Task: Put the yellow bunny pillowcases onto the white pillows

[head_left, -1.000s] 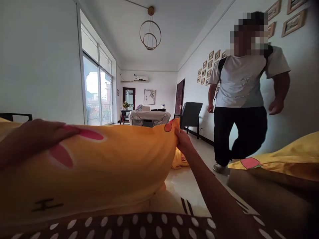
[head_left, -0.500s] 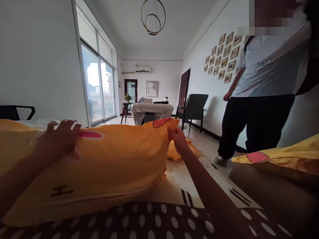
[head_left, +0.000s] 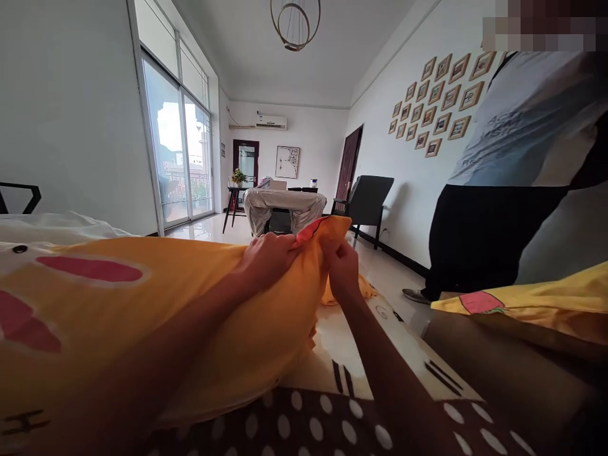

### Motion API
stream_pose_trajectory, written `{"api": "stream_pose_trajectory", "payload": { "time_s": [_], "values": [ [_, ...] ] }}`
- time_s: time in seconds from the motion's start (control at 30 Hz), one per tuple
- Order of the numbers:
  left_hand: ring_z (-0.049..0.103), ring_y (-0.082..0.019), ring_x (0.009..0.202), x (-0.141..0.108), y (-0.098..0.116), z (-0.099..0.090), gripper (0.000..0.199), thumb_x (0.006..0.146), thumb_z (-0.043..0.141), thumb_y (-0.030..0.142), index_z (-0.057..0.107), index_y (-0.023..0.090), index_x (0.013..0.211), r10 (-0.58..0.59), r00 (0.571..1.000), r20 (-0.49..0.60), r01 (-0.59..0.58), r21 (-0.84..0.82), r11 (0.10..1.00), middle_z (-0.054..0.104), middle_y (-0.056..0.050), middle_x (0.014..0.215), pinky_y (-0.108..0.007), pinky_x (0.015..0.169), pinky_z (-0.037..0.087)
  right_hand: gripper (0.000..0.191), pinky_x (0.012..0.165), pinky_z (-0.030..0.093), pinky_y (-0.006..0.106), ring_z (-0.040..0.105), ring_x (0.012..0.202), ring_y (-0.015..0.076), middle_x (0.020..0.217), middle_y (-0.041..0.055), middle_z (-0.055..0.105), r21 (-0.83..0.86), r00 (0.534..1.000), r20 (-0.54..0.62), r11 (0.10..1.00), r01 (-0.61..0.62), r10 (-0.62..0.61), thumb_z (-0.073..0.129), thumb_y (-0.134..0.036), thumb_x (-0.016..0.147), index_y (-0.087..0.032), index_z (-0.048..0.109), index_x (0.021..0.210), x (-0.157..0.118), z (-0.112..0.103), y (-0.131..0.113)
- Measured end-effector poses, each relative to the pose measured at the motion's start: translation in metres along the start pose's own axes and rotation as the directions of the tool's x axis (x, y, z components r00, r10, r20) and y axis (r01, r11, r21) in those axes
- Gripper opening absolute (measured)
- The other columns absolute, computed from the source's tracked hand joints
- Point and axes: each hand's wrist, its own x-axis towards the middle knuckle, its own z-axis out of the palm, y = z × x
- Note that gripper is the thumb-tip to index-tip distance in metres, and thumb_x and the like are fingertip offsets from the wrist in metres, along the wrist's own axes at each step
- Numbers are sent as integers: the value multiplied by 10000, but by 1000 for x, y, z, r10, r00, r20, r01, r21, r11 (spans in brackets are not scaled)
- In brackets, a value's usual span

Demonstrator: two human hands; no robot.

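Observation:
A plump yellow pillow (head_left: 266, 332) with pink and white cartoon print lies across the left and middle of the head view. My right hand (head_left: 344, 269) pinches the fabric just below its raised far corner. Close beside it, my left hand (head_left: 270, 256) is closed on the top edge of the pillow, by the red patch at that corner. What lies inside the case is hidden. Beneath the pillow is a brown cover with white dots (head_left: 325, 424) and a cream part with black lines.
A crumpled orange cloth (head_left: 365, 288) lies behind my right hand. Another yellow printed cloth (head_left: 536, 301) is at the right. A person (head_left: 494, 221) stands on the right, near a black chair (head_left: 373, 199). A plastic-covered table (head_left: 285, 199) is farther back.
My left hand has moved right along the pillow's top to the corner by my right hand. The pillow's print has shifted left. The person at the right has turned and stepped.

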Motion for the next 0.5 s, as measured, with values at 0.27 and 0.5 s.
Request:
{"api": "stream_pose_trajectory", "payload": {
  "time_s": [0.27, 0.5],
  "values": [
    [485, -180, 565, 14, -5, 0, 509, 886, 341, 591, 629, 228, 676, -5, 998, -59, 3, -22, 1000, 553, -27, 589, -298, 554, 226, 313, 722, 537, 361, 627, 825, 227, 857, 17, 689, -143, 628, 682, 911, -387, 374, 718, -345, 590, -235, 667, 880, -84, -54, 136],
    [296, -126, 519, 28, 0, -40, 452, 886, 403, 500, 550, 202, 580, 20, 975, -223, -12, 39, 999, 380, 5, 532, -300, 568, 216, 263, 867, 505, 385, 610, 975, 228, 1012, 40, 701, -114, 677, 626, 904, -412, 387, 621, -297, 661, -240, 670, 913, -93, -31, 160]
  ]
}}
